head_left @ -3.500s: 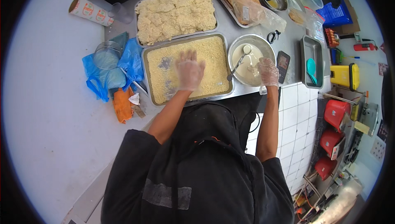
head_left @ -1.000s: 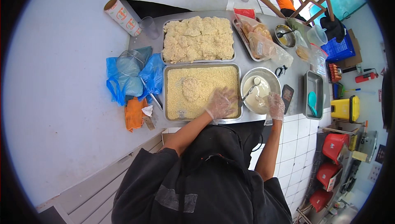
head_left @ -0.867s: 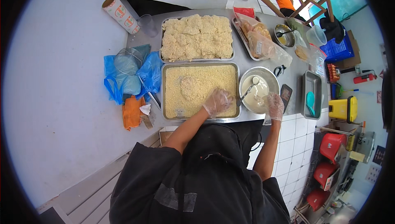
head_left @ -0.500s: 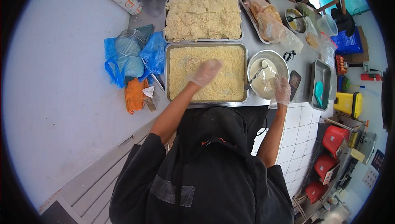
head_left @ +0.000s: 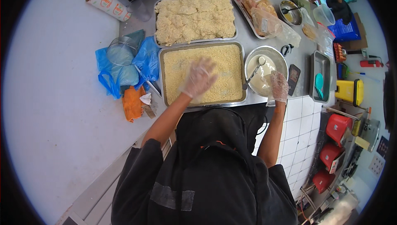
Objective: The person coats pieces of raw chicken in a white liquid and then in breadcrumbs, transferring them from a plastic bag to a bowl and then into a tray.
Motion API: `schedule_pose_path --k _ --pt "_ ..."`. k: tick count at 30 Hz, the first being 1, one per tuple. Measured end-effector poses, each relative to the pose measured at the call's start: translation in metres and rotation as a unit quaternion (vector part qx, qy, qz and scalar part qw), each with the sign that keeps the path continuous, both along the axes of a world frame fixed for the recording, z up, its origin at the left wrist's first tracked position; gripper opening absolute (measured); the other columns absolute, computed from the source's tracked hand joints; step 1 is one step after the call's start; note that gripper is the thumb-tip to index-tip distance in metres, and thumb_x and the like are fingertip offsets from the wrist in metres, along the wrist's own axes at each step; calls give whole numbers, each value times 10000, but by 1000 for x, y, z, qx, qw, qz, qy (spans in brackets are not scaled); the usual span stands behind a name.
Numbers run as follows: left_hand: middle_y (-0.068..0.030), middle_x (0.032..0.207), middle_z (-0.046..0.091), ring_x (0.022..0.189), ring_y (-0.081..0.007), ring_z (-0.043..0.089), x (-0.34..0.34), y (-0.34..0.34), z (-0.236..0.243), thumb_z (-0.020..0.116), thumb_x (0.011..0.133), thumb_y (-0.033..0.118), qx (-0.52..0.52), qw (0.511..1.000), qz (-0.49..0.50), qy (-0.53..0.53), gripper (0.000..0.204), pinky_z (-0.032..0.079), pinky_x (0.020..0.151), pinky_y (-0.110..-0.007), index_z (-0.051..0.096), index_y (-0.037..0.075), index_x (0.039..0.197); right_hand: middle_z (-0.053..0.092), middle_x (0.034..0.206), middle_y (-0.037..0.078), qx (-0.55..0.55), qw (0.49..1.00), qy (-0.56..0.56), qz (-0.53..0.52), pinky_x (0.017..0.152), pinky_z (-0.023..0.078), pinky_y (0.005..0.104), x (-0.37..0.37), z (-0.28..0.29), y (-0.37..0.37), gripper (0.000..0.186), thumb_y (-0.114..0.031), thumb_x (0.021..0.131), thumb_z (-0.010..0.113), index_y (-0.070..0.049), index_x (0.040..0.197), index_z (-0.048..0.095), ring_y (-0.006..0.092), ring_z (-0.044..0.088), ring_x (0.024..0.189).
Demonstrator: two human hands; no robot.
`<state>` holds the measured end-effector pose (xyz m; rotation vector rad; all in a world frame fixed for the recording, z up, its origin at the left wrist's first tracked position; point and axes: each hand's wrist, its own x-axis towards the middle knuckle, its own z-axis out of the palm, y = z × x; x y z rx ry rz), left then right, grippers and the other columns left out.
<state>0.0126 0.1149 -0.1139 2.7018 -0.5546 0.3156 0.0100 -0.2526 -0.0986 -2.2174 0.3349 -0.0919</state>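
Note:
My left hand (head_left: 199, 77), in a clear plastic glove, is over a metal tray (head_left: 162, 74) of pale crumbs (head_left: 226, 61). Its fingers are spread and slightly blurred, and I see nothing held in them. To the right stands a round metal bowl (head_left: 247, 62) of whitish batter (head_left: 264, 80), with a dark-handled spoon (head_left: 253, 74) leaning across its left side. My gloved right hand (head_left: 278, 86) is at the bowl's near right rim, fingers loosely extended, holding nothing visible. Behind the crumb tray, a second tray holds a heap of crumb-coated pieces (head_left: 194, 18).
Blue plastic bags (head_left: 147, 59) with a wire strainer (head_left: 120, 51) and an orange cloth (head_left: 132, 104) lie left. Beyond the bowl are black scissors (head_left: 286, 50), a phone (head_left: 293, 79), bagged food (head_left: 264, 20) and a grey tray (head_left: 313, 76) holding a turquoise utensil (head_left: 319, 85).
My left hand has turned from pointing right to fingers spread away from me, and has shifted slightly nearer. My right hand stays by the bowl's rim. The whole view has shifted slightly.

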Motion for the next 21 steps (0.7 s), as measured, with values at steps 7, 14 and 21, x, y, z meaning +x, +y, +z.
schedule_pose_path --k 7,14,21 --pt "-60 1321 555 1263 -268 468 -30 -36 -45 560 941 375 -18 988 -124 96 317 314 1089 -496 633 225 1210 710 1036 144 -21 1000 1 5 847 510 359 -1 -5 -4 258 -225 919 664 -53 1108 701 244 673 945" --pt "-90 677 559 586 -255 565 27 -33 -47 550 964 342 -88 976 -89 180 262 483 595 -423 633 108 881 711 1025 136 50 999 -12 4 836 509 355 12 -8 9 272 -219 923 662 -29 1115 693 222 667 924" --pt "-165 774 659 693 -260 601 47 60 0 470 999 348 -367 904 53 212 414 468 694 -435 645 19 819 710 1022 141 48 999 -7 -4 829 508 363 9 -19 6 284 -228 928 655 -26 1123 691 243 669 917"
